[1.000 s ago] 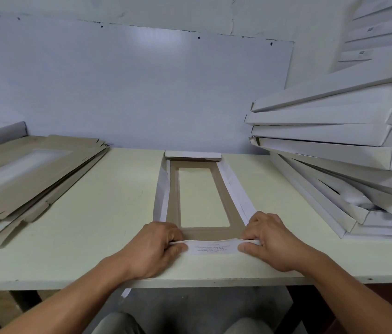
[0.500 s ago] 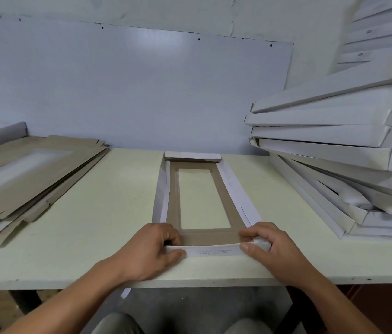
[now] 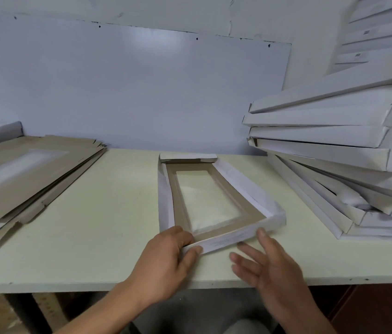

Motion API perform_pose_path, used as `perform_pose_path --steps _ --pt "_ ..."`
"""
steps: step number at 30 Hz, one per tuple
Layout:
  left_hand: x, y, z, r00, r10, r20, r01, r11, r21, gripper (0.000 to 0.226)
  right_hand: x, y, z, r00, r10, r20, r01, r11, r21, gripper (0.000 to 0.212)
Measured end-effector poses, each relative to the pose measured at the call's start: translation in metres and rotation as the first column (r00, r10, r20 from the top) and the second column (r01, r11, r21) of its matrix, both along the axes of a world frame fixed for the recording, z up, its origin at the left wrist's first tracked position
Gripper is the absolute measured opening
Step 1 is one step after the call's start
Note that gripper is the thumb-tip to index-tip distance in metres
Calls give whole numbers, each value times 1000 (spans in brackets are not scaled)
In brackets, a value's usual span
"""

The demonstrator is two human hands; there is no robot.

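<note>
your left hand gripped the near left corner of the windowed box, fingers curled over its brown card, thumb on the white printed flap. your right hand was released, fingers straight and spread just beside that flap; blur hid whether its thumb touched. the box lay mid-table, near the front edge, turned aslant. the flap's print was unreadable, and the stacked white boxes ran out of view at right

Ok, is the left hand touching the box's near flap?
Touching. The head view shows the left hand pinching the near flap at its left corner.
</note>
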State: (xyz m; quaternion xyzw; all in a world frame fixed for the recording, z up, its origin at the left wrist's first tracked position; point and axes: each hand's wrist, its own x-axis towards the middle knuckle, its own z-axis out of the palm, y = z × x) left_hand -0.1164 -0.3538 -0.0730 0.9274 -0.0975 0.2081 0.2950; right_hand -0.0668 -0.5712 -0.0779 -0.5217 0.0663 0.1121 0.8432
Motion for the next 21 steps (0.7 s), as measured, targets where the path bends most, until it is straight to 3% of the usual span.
perform_pose_path --steps 3,10,21 --pt "-7 -11 -3 1000 2 -10 -2 1000 20 26 -6 14 4 995 102 -17 -102 994 -29 64" --pt "-22 -20 -8 999 48 12 -47 998 -46 22 -5 20 7 989 77 128 -54 982 -179 60" --pt "-27 -20 -15 997 37 68 -35 999 -29 37 -3 15 27 958 115 261 -50 969 -243 61"
